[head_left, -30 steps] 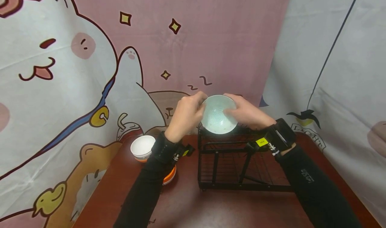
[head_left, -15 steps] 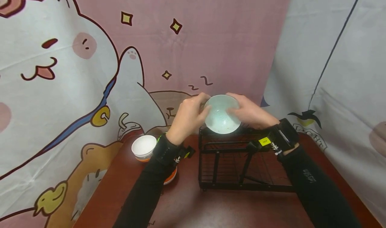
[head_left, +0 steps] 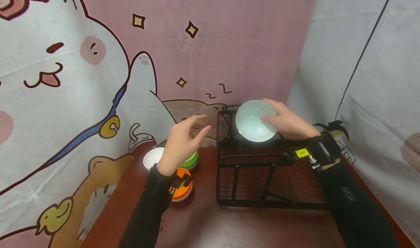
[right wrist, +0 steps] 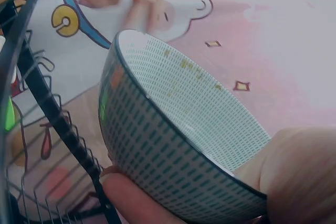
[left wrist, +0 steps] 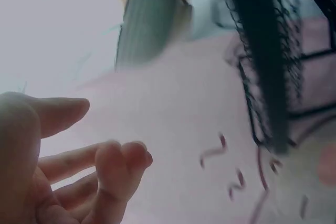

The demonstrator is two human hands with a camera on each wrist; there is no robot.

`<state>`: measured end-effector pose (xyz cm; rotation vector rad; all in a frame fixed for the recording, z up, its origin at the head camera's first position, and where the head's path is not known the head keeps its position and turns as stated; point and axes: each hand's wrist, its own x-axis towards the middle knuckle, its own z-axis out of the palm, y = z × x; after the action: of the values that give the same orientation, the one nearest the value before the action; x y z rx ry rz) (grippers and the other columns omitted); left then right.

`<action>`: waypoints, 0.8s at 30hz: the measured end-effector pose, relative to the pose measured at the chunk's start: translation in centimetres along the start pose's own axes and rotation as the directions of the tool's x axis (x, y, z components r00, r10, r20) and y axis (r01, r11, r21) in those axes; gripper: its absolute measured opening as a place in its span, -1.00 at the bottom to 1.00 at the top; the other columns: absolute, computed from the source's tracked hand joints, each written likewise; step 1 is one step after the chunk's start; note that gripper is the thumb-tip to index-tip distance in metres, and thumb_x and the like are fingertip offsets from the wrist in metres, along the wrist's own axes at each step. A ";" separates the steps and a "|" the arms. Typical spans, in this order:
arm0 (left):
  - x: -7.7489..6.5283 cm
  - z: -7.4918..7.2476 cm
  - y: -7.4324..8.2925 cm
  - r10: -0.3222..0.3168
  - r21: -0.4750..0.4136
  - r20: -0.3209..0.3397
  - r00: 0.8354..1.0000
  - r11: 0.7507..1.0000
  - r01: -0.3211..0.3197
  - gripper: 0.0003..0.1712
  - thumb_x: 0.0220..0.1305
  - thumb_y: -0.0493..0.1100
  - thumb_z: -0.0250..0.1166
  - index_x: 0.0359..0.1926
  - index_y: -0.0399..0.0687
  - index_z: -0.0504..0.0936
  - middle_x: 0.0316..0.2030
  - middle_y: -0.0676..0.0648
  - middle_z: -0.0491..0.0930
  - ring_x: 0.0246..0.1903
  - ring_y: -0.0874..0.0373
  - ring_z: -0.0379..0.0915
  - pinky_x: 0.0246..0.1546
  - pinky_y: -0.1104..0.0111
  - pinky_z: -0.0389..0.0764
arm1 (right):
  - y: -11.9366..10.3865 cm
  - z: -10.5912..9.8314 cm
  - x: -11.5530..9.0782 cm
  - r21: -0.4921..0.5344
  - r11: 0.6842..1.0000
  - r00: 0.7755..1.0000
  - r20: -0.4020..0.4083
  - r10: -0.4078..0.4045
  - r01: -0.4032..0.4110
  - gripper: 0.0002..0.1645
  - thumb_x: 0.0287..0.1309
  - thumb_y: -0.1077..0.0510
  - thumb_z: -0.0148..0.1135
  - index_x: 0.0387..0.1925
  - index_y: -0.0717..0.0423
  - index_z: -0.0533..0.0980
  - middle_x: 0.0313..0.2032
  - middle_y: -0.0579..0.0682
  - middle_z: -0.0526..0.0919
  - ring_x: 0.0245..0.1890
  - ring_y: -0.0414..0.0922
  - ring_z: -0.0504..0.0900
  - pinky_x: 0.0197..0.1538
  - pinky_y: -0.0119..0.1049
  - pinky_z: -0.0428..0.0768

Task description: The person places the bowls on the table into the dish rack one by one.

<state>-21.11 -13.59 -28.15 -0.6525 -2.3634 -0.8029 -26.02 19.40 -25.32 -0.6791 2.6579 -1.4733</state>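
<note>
several dishes stand on the bench [head_left: 229, 226] at the left: a white bowl [head_left: 152, 157] farthest left, then, to its right, a green stack [head_left: 189, 163] at the far side and an orange dish [head_left: 184, 194] nearer. the left hand and its sleeve [head_left: 144, 208] cover parts of this group, so i cannot count it fully; neither of the hands grips any of it. the left hand [head_left: 183, 142] itself is in the air, thumb and fingers apart, holding nothing. to its right, the black wire rack [head_left: 235, 182] stands on the bench in two tiers. by the rack's upper tier the pale green bowl [head_left: 256, 122] is held up, tilted with its inside toward the person; yellowish specks show inside it. whether it touches the rack i cannot tell. farthest right, the right hand [head_left: 290, 122] alone grips that bowl, thumb inside, fingers outside. as i judge it, the work with this bowl is partly done: it is up off the bench and in a one-handed hold, while setting it to rest is left. the dishes at the left lie apart from the rack.
</note>
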 end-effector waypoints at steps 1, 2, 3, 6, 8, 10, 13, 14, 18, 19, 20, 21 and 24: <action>-0.9 -0.3 -0.9 -0.007 0.009 -0.012 1.000 1.000 0.007 -0.58 0.42 0.01 0.36 0.23 0.01 0.65 -0.10 -0.05 0.78 -0.44 0.19 0.70 -0.34 0.24 0.71 | 0.2 -0.3 -0.2 0.002 1.000 1.000 -0.004 -0.002 0.002 -0.35 0.47 0.30 0.06 0.52 0.16 0.23 0.32 0.29 0.42 0.11 0.18 0.53 -0.12 -0.20 0.71; -1.8 -0.7 -1.9 -0.017 0.029 -0.024 1.000 0.999 0.017 -0.58 0.42 0.00 0.37 0.22 0.00 0.65 -0.12 -0.06 0.79 -0.44 0.19 0.70 -0.35 0.24 0.71 | 0.5 -0.5 -0.3 0.015 1.000 1.000 -0.004 -0.003 0.003 -0.35 0.47 0.31 0.05 0.52 0.17 0.23 0.32 0.29 0.42 0.12 0.18 0.53 -0.11 -0.21 0.71; -2.8 -1.1 -2.9 -0.030 0.051 -0.035 0.999 0.998 0.031 -0.58 0.41 -0.01 0.38 0.22 -0.01 0.65 -0.13 -0.05 0.79 -0.43 0.18 0.70 -0.35 0.24 0.71 | 0.7 -0.8 -0.5 0.039 0.999 1.000 -0.002 -0.003 0.003 -0.35 0.47 0.32 0.04 0.52 0.19 0.22 0.32 0.30 0.41 0.13 0.18 0.52 -0.09 -0.21 0.71; -6.1 -2.3 -6.2 -0.083 0.114 -0.066 0.994 0.989 0.090 -0.59 0.38 -0.04 0.41 0.19 -0.01 0.67 -0.17 -0.04 0.78 -0.43 0.18 0.68 -0.37 0.25 0.70 | 1.3 -1.7 -1.2 0.096 0.995 1.000 0.002 0.000 -0.001 -0.35 0.49 0.32 0.02 0.53 0.23 0.18 0.34 0.33 0.36 0.15 0.19 0.51 -0.09 -0.20 0.74; -8.3 -3.0 -8.4 -0.129 0.156 -0.078 0.989 0.978 0.140 -0.61 0.36 -0.05 0.42 0.16 -0.04 0.68 -0.21 -0.05 0.78 -0.41 0.15 0.66 -0.37 0.27 0.69 | 1.8 -2.3 -1.8 0.110 0.994 1.000 -0.004 0.005 -0.004 -0.35 0.50 0.32 0.01 0.54 0.23 0.16 0.36 0.35 0.33 0.16 0.18 0.49 -0.09 -0.19 0.74; -10.4 -3.5 -10.6 -0.174 0.181 -0.082 0.981 0.966 0.187 -0.67 0.36 -0.06 0.42 0.08 -0.06 0.70 -0.25 -0.07 0.76 -0.42 0.12 0.64 -0.38 0.30 0.67 | 2.4 -3.0 -2.4 0.079 0.997 0.999 -0.028 0.019 -0.017 -0.33 0.52 0.28 0.02 0.55 0.22 0.14 0.37 0.35 0.31 0.15 0.15 0.49 -0.10 -0.22 0.74; -13.4 -4.0 -13.9 -0.265 0.203 -0.064 0.962 0.940 0.272 -0.77 0.37 -0.04 0.40 -0.05 -0.04 0.70 -0.31 -0.05 0.74 -0.38 0.10 0.60 -0.34 0.31 0.64 | 3.5 -4.0 -3.3 0.045 0.998 0.997 -0.058 0.053 -0.051 -0.32 0.54 0.23 0.02 0.57 0.21 0.10 0.38 0.35 0.29 0.11 0.04 0.49 -0.11 -0.26 0.73; -14.4 -4.1 -14.9 -0.296 0.205 -0.048 0.954 0.932 0.300 -0.80 0.38 -0.03 0.40 -0.10 -0.01 0.70 -0.33 -0.03 0.74 -0.37 0.10 0.60 -0.33 0.29 0.62 | 3.8 -4.3 -3.6 0.034 0.997 0.996 -0.066 0.065 -0.063 -0.31 0.54 0.22 0.02 0.58 0.21 0.09 0.37 0.34 0.29 0.09 -0.01 0.49 -0.12 -0.27 0.72; -17.8 -3.8 -18.6 -0.404 0.221 0.084 0.911 0.899 0.378 -0.86 0.39 0.03 0.39 -0.19 0.11 0.68 -0.32 0.06 0.73 -0.31 0.14 0.60 -0.26 0.21 0.62 | 5.3 -5.4 -4.3 0.017 0.996 0.992 -0.093 0.089 -0.088 -0.32 0.55 0.19 0.02 0.56 0.24 0.08 0.31 0.31 0.31 -0.03 -0.20 0.52 -0.14 -0.29 0.72; -18.4 -3.5 -19.4 -0.414 0.220 0.129 0.901 0.898 0.381 -0.86 0.38 0.03 0.40 -0.19 0.12 0.69 -0.30 0.07 0.73 -0.29 0.14 0.62 -0.24 0.19 0.62 | 5.7 -5.6 -4.4 0.012 0.996 0.991 -0.100 0.089 -0.088 -0.33 0.55 0.19 0.02 0.55 0.25 0.09 0.29 0.30 0.32 -0.06 -0.24 0.53 -0.15 -0.29 0.72; -19.0 -3.1 -20.1 -0.425 0.220 0.173 0.888 0.896 0.386 -0.86 0.37 0.03 0.41 -0.19 0.13 0.69 -0.28 0.09 0.72 -0.27 0.15 0.62 -0.22 0.18 0.63 | 6.1 -5.8 -4.5 0.013 0.996 0.990 -0.106 0.089 -0.089 -0.33 0.55 0.19 0.02 0.54 0.26 0.10 0.26 0.29 0.33 -0.09 -0.26 0.54 -0.17 -0.29 0.72; -19.5 -2.7 -20.8 -0.426 0.215 0.216 0.879 0.899 0.382 -0.86 0.35 0.01 0.42 -0.16 0.12 0.70 -0.25 0.09 0.72 -0.25 0.15 0.62 -0.20 0.17 0.65 | 6.5 -6.0 -4.6 0.015 0.996 0.990 -0.114 0.088 -0.087 -0.34 0.55 0.19 0.03 0.53 0.28 0.10 0.24 0.28 0.34 -0.11 -0.28 0.55 -0.18 -0.29 0.72; -20.9 -1.2 -22.5 -0.417 0.192 0.298 0.859 0.908 0.374 -0.77 0.29 -0.02 0.47 -0.08 0.09 0.72 -0.17 0.10 0.70 -0.14 0.11 0.62 -0.07 0.10 0.65 | 7.5 -6.4 -4.6 0.026 0.996 0.987 -0.136 0.090 -0.087 -0.35 0.55 0.20 0.04 0.51 0.30 0.11 0.21 0.22 0.35 -0.13 -0.32 0.55 -0.19 -0.30 0.72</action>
<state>-18.82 -35.68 -49.33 -0.2578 -2.8918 -0.7434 -26.00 29.71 -28.76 -0.4675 2.7289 -1.5749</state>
